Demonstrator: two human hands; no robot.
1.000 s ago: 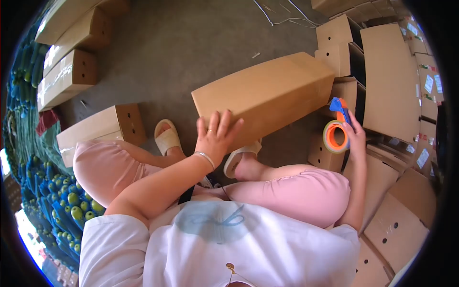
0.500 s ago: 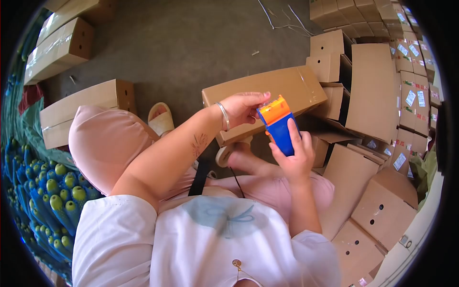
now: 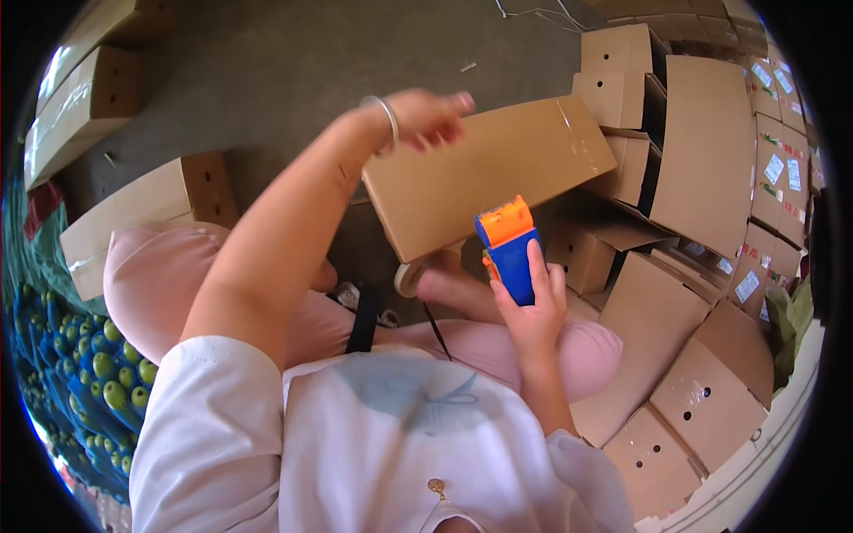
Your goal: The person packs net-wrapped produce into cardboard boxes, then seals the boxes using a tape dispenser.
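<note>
My right hand (image 3: 537, 306) is closed around a tape dispenser (image 3: 514, 259), with a blue body and an orange toothed head. The dispenser is held upright in front of my right knee, its toothed edge facing away from me. Above the far left part of a long closed carton (image 3: 489, 164) is my left hand (image 3: 426, 120), a bangle on its wrist. Its thumb points out and its fingers are loosely bent and apart, slightly blurred; nothing shows in them. The carton lies on the floor before my legs.
Another long carton (image 3: 138, 213) lies beside my left knee. Several open and closed cartons (image 3: 702, 151) crowd the right side, with labelled ones stacked behind. Green fruits in blue netting (image 3: 84, 364) are heaped at the left. White strips (image 3: 546, 13) lie on the floor.
My left hand has moved away from the dispenser's head, up and to the left over the carton. My right hand keeps the dispenser, now slightly lower in view. The view has shifted slightly.
</note>
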